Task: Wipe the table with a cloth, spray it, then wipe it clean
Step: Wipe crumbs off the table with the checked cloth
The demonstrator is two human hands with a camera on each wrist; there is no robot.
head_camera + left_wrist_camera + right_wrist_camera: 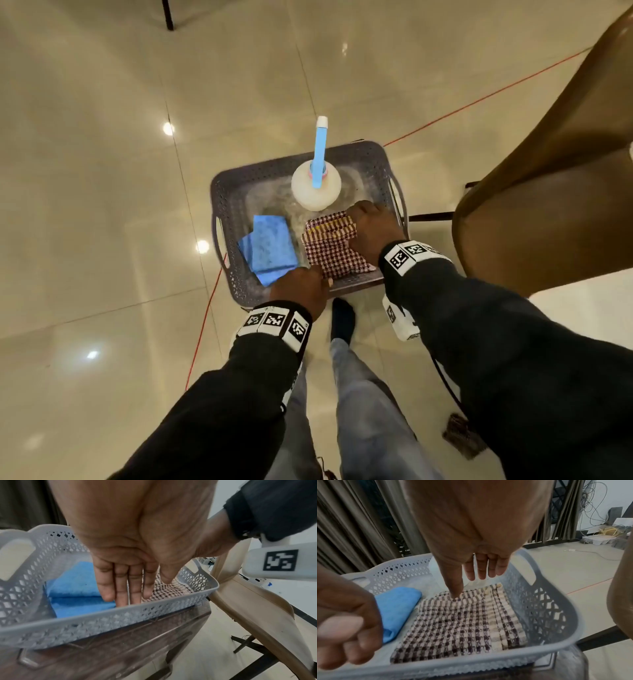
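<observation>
Two hands reach into a grey perforated basket (376, 161) set on a dark wooden bench (120, 649). Left hand (130, 555): grip released, fingers (120, 585) straight and pointing down just inside the near wall, between the blue cloth (75, 588) on its left and the checked cloth (171, 589) on its right; whether the fingertips touch either cloth cannot be told. Right hand (481, 545): grip released, fingers extended above the checked cloth (458, 626), thumb tip meeting the cloth's far edge.

The head view alone shows the whole spray bottle (317, 186), white body with blue nozzle, upright in the basket beyond the right hand (371, 229) and the left hand (301, 291). The right wrist view shows only a pale part of the bottle behind the thumb, and the fold of the blue cloth (397, 607). The left wrist view alone shows the bench front under the basket.

Beside the right hand stands a brown plastic chair (548, 192). A red line (479, 99) crosses the glossy tiled floor (102, 205).
</observation>
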